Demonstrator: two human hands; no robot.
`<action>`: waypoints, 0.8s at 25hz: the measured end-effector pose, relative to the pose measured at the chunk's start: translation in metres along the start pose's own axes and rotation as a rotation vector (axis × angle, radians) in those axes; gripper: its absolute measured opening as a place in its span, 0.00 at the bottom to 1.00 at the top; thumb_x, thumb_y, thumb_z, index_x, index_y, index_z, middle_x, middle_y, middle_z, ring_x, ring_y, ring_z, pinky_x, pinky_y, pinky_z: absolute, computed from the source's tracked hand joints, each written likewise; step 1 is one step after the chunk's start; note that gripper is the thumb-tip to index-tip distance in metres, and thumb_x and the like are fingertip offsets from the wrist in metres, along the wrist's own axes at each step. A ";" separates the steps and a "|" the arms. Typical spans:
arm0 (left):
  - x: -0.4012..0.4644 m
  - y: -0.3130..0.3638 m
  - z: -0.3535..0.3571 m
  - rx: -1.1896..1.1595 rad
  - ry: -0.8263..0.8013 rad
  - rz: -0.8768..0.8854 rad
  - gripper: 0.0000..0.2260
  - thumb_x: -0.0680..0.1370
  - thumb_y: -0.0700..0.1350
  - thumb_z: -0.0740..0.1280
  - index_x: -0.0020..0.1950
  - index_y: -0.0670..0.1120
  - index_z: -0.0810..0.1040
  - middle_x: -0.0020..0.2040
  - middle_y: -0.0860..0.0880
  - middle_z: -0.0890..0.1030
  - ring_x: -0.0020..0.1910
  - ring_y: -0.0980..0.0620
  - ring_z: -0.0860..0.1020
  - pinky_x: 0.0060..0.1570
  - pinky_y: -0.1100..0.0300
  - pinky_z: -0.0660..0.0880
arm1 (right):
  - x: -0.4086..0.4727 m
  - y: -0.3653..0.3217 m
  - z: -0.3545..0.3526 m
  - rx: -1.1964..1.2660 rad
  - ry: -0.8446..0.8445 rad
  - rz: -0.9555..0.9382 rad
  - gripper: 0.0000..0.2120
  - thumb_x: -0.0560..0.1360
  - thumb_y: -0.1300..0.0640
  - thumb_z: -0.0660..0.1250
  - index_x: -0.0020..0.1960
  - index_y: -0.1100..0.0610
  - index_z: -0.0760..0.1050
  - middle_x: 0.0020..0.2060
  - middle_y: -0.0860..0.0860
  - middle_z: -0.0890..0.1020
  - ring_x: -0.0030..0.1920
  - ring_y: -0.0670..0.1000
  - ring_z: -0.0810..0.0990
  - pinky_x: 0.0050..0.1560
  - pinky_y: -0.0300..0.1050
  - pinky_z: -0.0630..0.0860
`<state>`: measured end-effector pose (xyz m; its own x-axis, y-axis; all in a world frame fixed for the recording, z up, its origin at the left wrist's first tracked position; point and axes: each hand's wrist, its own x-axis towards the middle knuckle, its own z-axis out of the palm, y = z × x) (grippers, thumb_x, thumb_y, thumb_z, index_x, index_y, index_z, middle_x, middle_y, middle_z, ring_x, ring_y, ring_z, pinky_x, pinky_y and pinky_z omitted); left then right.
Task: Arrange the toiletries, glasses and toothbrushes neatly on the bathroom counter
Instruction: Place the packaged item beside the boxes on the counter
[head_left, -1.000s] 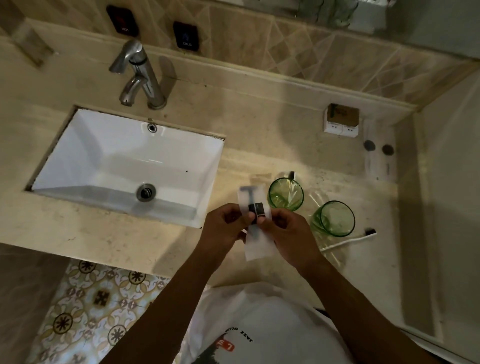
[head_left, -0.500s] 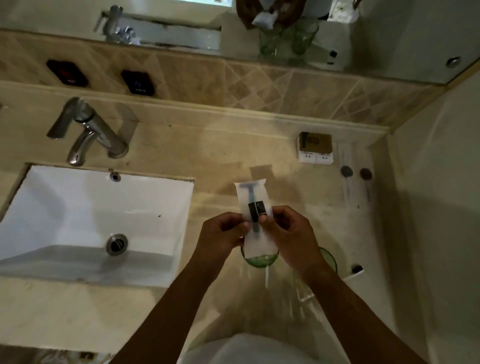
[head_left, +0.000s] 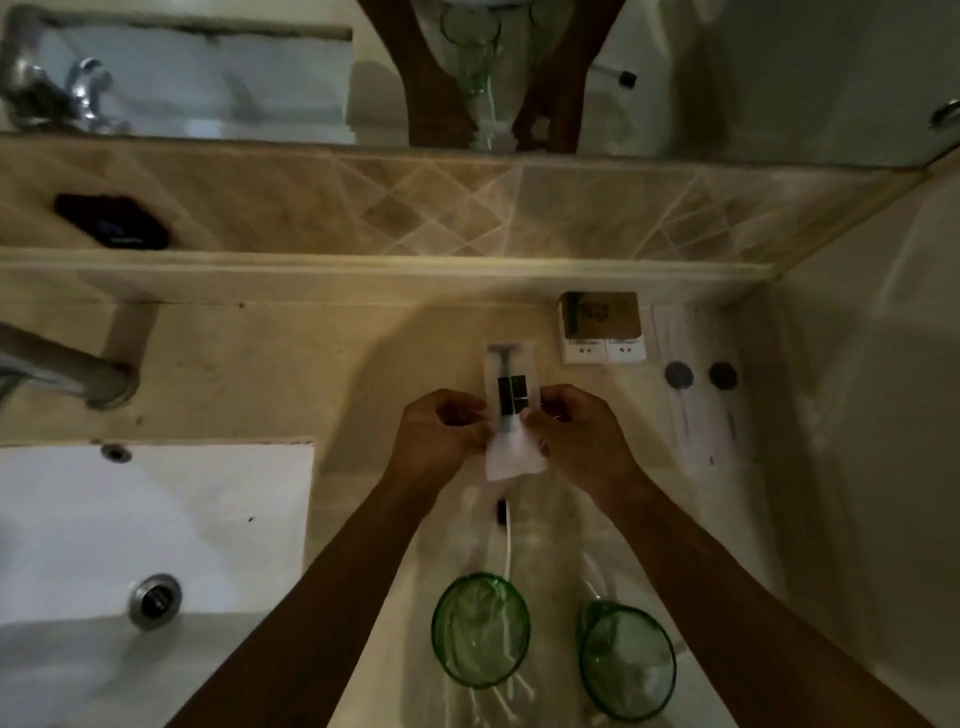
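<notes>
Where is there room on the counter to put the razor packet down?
Bare counter lies between the faucet and the box. It is crowded near the two glasses, the toothbrush and the packets on the right.

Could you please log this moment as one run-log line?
left hand: pinches razor packet | right hand: pinches same packet | packet: above counter | green glasses: upright

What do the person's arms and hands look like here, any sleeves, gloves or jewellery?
Both forearms are bare right down to the frame edge, with no sleeve showing. The left hand and right hand wear no gloves, and no ring, watch or bracelet is visible on the fingers or wrists. The dim light and blur would hide anything small. The mirror above reflects the same bare forearms.
</notes>
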<state>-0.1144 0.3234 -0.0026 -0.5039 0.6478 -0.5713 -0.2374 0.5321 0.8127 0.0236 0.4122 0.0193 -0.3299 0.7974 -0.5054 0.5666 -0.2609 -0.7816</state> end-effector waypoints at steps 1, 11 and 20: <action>0.009 0.002 0.004 0.006 0.000 0.006 0.10 0.69 0.32 0.76 0.47 0.44 0.83 0.42 0.44 0.86 0.43 0.46 0.85 0.44 0.55 0.83 | 0.009 0.002 -0.001 0.024 0.003 0.022 0.06 0.76 0.58 0.70 0.45 0.47 0.81 0.40 0.48 0.85 0.42 0.51 0.84 0.42 0.47 0.81; 0.036 -0.006 0.026 0.674 0.087 0.545 0.14 0.76 0.42 0.69 0.61 0.43 0.78 0.56 0.45 0.80 0.54 0.48 0.78 0.53 0.57 0.75 | 0.036 0.026 0.005 -0.241 0.295 -0.224 0.17 0.76 0.60 0.67 0.65 0.58 0.77 0.57 0.54 0.82 0.56 0.51 0.81 0.62 0.46 0.76; 0.045 -0.021 0.020 1.189 -0.070 0.690 0.28 0.78 0.55 0.60 0.75 0.42 0.69 0.75 0.42 0.70 0.74 0.40 0.68 0.71 0.41 0.67 | 0.035 0.048 0.003 -0.670 0.036 -0.443 0.28 0.75 0.62 0.70 0.74 0.53 0.70 0.74 0.50 0.69 0.73 0.48 0.67 0.74 0.41 0.63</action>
<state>-0.1150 0.3524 -0.0480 -0.1772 0.9756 -0.1293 0.9060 0.2130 0.3658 0.0368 0.4263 -0.0372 -0.6122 0.7703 -0.1782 0.7251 0.4572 -0.5149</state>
